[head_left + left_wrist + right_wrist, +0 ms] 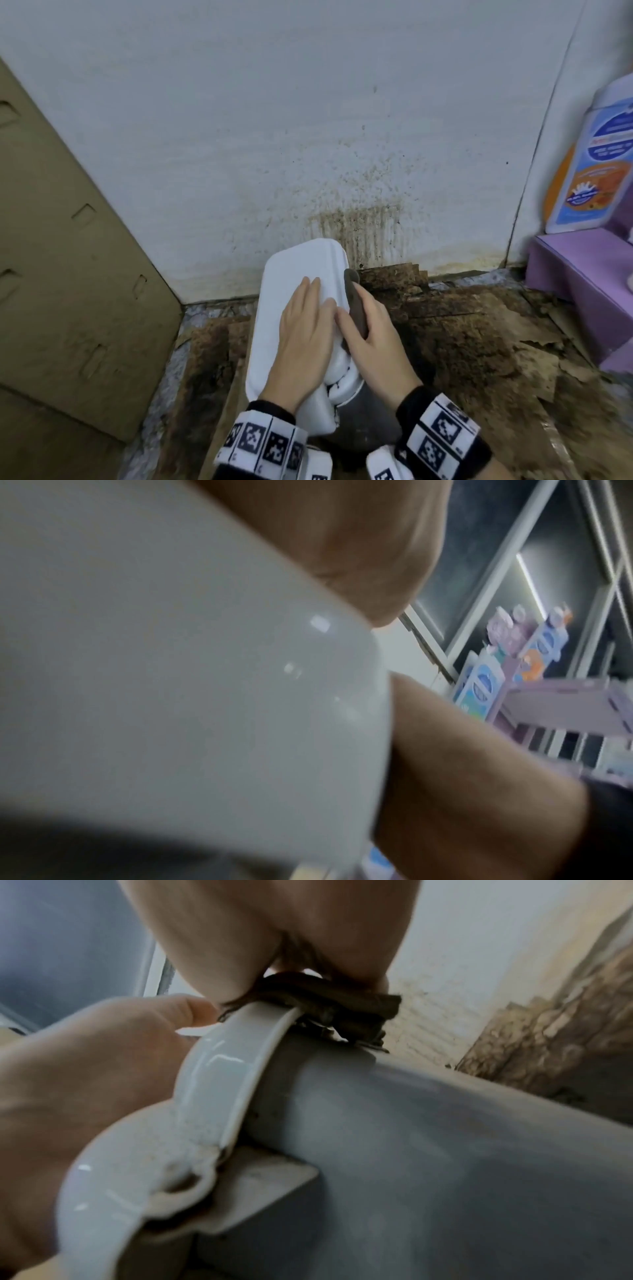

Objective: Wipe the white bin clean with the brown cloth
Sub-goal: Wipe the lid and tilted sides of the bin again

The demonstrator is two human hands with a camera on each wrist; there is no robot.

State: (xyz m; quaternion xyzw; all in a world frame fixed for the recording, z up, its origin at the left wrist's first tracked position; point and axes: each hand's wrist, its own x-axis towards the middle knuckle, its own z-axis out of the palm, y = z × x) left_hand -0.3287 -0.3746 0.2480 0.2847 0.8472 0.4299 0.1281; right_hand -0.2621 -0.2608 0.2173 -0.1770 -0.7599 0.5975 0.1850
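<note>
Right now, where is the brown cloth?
In the head view, the brown cloth is pinched in the right hand against the right rim of the white bin's lid.

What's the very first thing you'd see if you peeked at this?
Two hands on a white bin by the wall: the left hand lies flat on its lid, and the right hand presses a brown cloth along the lid's right edge. Behind it, a brown splatter stain runs down the white wall onto the dirty floor.
</note>
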